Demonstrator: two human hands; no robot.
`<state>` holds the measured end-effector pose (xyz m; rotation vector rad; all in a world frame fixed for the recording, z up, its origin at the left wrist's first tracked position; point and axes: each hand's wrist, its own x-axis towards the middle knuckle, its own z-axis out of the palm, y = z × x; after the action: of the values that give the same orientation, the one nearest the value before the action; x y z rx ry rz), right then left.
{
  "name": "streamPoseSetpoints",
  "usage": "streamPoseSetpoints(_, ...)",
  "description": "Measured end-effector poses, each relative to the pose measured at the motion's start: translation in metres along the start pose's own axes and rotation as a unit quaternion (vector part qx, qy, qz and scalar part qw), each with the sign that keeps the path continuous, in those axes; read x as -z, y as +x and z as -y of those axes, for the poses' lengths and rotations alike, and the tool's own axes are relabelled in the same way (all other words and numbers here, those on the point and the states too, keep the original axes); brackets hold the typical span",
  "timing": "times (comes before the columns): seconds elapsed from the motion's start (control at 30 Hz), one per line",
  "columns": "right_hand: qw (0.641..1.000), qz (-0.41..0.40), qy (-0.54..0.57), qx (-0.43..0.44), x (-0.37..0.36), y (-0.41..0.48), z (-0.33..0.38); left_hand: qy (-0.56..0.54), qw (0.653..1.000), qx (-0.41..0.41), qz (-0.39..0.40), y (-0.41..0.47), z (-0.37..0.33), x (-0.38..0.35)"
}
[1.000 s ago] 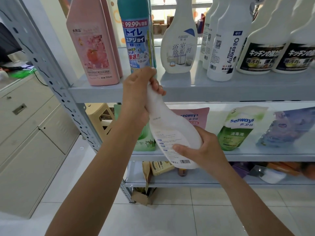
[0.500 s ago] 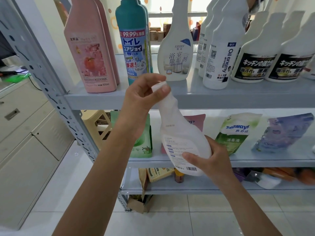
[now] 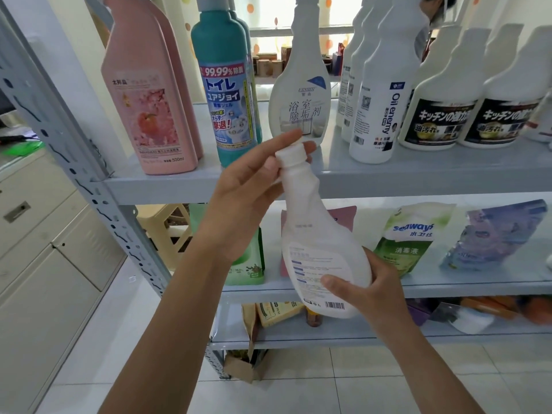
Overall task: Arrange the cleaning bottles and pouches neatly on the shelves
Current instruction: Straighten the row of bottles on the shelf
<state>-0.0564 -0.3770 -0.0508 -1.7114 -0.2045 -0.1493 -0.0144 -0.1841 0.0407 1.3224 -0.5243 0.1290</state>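
Note:
I hold a white plastic bottle [image 3: 316, 243] tilted in front of the metal rack, label side toward me. My left hand [image 3: 248, 198] lightly pinches its capped neck between the thumb and nearly straight fingers. My right hand [image 3: 367, 282] grips the bottle's wide base from the right. On the top shelf [image 3: 418, 177] stand a pink bottle [image 3: 149, 115], a teal bottle [image 3: 227, 100], a white bathroom-cleaner bottle [image 3: 301, 94], an "Oil enemy" bottle [image 3: 379, 115] and black-labelled kitchen bottles [image 3: 442, 115]. The middle shelf [image 3: 478, 286] holds a green pouch [image 3: 251, 264], a pink pouch [image 3: 343, 213], a Seaways pouch [image 3: 409, 240] and a purple pouch [image 3: 495, 237].
The rack's perforated grey upright [image 3: 74, 159] slants down the left. A beige metal cabinet [image 3: 44, 249] stands left of it, on a white tiled floor. The bottom shelf carries boxes and packets [image 3: 277, 312]. A plastic stool [image 3: 167, 225] shows behind the rack.
The left hand has loosened from a full wrap round the neck to a light hold with straighter fingers. The bottle has swung more upright and the view has come nearer the rack.

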Motion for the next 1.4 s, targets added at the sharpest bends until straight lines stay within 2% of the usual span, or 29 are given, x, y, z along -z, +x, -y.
streamPoseSetpoints(0.13, 1.0, 0.01, -0.007, 0.007, 0.004, -0.001, 0.0, 0.004, 0.996, -0.016, -0.09, 0.002, -0.002, -0.002)
streamPoseSetpoints(0.2, 1.0, 0.012, -0.003, 0.01, 0.004, -0.001, 0.001, 0.025, 0.995, -0.026, -0.089, 0.003, -0.003, -0.003)
streamPoseSetpoints(0.3, 1.0, 0.002, 0.025, 0.0, 0.005, 0.0, 0.0, 0.034, 0.999, -0.033, -0.026, 0.002, -0.003, -0.006)
streamPoseSetpoints(0.37, 1.0, 0.0, 0.027, 0.001, 0.006, 0.001, 0.001, 0.017, 0.999, -0.038, -0.016, 0.002, -0.004, -0.006)
streamPoseSetpoints(0.5, 1.0, 0.004, -0.001, 0.019, 0.007, -0.001, 0.002, 0.001, 0.996, -0.051, -0.08, 0.002, -0.006, -0.007)
streamPoseSetpoints(0.83, 0.999, -0.01, -0.026, 0.032, 0.008, -0.001, -0.004, 0.02, 0.986, -0.063, -0.156, 0.003, -0.009, -0.019)
streamPoseSetpoints(0.97, 0.999, -0.011, -0.011, 0.035, 0.008, -0.003, -0.001, -0.012, 0.98, -0.077, -0.182, 0.003, -0.012, -0.017)
streamPoseSetpoints(1.17, 0.999, 0.007, 0.038, 0.012, 0.007, 0.0, -0.006, -0.084, 0.99, -0.011, -0.113, 0.0, -0.01, -0.016)
streamPoseSetpoints(1.3, 0.994, 0.033, 0.104, -0.017, 0.007, 0.002, -0.014, -0.166, 0.983, 0.032, -0.068, -0.002, -0.009, -0.021)
streamPoseSetpoints(1.4, 0.993, 0.036, 0.108, -0.013, 0.006, 0.004, -0.015, -0.157, 0.986, 0.043, -0.043, -0.004, -0.011, -0.025)
